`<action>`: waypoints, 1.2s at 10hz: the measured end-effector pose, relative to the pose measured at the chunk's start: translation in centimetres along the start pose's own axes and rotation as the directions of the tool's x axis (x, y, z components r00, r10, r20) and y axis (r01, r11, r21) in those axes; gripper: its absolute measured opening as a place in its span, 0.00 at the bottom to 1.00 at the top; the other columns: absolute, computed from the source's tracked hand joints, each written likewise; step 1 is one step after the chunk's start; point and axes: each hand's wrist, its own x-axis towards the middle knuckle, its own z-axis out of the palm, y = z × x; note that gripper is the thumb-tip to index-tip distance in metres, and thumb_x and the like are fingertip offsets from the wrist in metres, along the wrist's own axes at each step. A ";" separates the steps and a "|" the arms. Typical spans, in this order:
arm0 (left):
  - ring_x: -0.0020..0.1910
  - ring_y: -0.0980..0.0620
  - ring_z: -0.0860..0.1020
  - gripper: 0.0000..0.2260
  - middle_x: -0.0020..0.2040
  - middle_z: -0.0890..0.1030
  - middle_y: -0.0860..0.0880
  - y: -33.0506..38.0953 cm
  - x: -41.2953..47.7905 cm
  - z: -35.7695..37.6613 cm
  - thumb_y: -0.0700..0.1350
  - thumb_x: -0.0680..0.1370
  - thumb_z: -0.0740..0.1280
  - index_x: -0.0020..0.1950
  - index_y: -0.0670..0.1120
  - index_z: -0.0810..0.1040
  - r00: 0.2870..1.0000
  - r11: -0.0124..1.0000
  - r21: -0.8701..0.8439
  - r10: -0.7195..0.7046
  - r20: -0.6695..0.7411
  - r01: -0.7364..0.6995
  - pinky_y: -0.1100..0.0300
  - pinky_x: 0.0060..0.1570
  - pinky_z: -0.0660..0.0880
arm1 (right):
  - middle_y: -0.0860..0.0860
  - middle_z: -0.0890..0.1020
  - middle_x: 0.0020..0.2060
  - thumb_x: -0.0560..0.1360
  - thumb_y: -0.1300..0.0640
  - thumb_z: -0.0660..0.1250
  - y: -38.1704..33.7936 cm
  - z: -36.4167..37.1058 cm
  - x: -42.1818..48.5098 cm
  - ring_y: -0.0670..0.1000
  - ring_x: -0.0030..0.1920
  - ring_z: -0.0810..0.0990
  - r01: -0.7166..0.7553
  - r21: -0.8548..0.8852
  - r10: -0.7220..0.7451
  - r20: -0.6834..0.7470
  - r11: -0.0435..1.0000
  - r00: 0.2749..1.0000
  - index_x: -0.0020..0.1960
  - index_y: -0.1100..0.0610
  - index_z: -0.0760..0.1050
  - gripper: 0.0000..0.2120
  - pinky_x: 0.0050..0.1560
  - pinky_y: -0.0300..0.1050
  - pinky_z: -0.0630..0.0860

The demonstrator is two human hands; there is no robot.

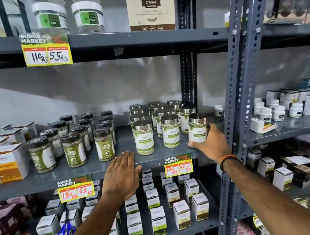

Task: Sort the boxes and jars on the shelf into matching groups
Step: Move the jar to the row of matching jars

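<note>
On the grey middle shelf [89,169] stand two jar groups. Dark-lidded jars of green powder [73,149] fill the middle left. Steel-lidded jars with green-and-white labels [144,137] fill the middle right in rows. My right hand [211,145] grips the front right steel-lidded jar [197,127] from its right side and base, near the shelf's right post. My left hand [121,174] lies flat, fingers together, on the shelf's front edge between the two groups, holding nothing. White and orange boxes [7,162] stand at the shelf's left end.
A small white bottle [218,110] stands at the back right of the shelf. Yellow price tags [178,165] hang on the shelf edges. White boxes [158,221] fill the shelf below, with blue scissors [65,231]. Gel jars [50,18] and a Shikakai box [151,6] stand above. A slotted post [238,105] separates the neighbouring rack.
</note>
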 end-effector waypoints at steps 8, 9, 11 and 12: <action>0.71 0.42 0.73 0.26 0.72 0.76 0.40 0.0 0.0 0.4 0.56 0.84 0.52 0.74 0.40 0.71 0.998 1.000 0.021 0.017 -0.055 -0.016 0.46 0.73 0.67 | 0.55 0.87 0.55 0.64 0.48 0.83 0.7 2.2 2.3 0.57 0.55 0.85 -0.140 -0.037 0.141 0.017 0.989 0.990 0.60 0.55 0.82 0.27 0.55 0.53 0.81; 0.71 0.43 0.73 0.26 0.72 0.76 0.41 0.0 0.0 0.4 0.56 0.84 0.52 0.74 0.41 0.71 0.998 1.000 0.022 0.016 -0.059 -0.015 0.47 0.73 0.67 | 0.55 0.87 0.54 0.63 0.47 0.83 0.7 2.3 2.4 0.57 0.54 0.85 -0.152 -0.039 0.153 0.019 0.988 0.988 0.60 0.54 0.83 0.27 0.54 0.53 0.82; 0.71 0.42 0.73 0.27 0.71 0.76 0.40 0.0 -0.1 0.4 0.56 0.83 0.51 0.74 0.40 0.72 0.999 1.000 0.018 0.011 -0.048 -0.010 0.46 0.72 0.68 | 0.54 0.87 0.54 0.64 0.49 0.83 0.6 2.4 2.5 0.57 0.54 0.84 -0.148 -0.051 0.150 0.033 0.988 0.988 0.60 0.54 0.82 0.26 0.53 0.50 0.81; 0.71 0.42 0.73 0.27 0.71 0.76 0.40 -0.1 0.0 0.4 0.56 0.83 0.51 0.74 0.40 0.71 0.999 1.000 0.010 0.013 -0.050 -0.012 0.46 0.73 0.67 | 0.54 0.87 0.55 0.65 0.49 0.82 0.5 2.4 2.4 0.57 0.54 0.84 -0.145 -0.060 0.148 0.039 0.988 0.988 0.60 0.54 0.82 0.26 0.53 0.49 0.80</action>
